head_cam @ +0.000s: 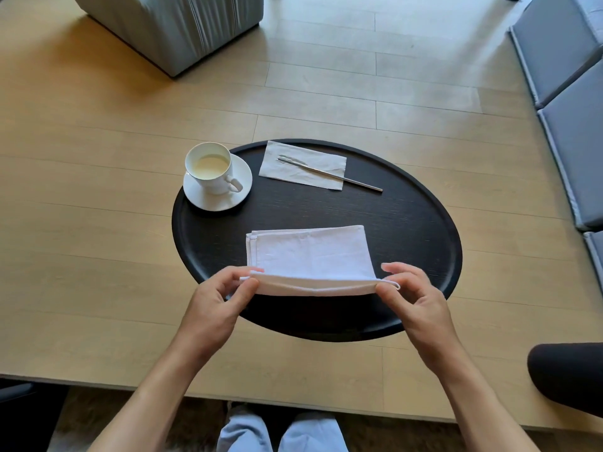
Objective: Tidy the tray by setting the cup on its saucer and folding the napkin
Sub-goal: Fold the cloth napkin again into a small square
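A round black tray (408,230) lies on a light wooden table. A white cup (210,169) with pale liquid stands upright on its white saucer (243,177) at the tray's far left. A white cloth napkin (310,252), folded into a rectangle, lies on the near half of the tray. My left hand (218,308) pinches the napkin's near left corner and my right hand (414,301) pinches its near right corner, lifting that near edge slightly off the tray.
A grey paper napkin (323,161) with a thin metal utensil (355,181) across it lies at the tray's far side. A grey upholstered stool (176,24) stands beyond the table, blue-grey cushions (567,76) at right. A dark knee (567,373) sits at lower right.
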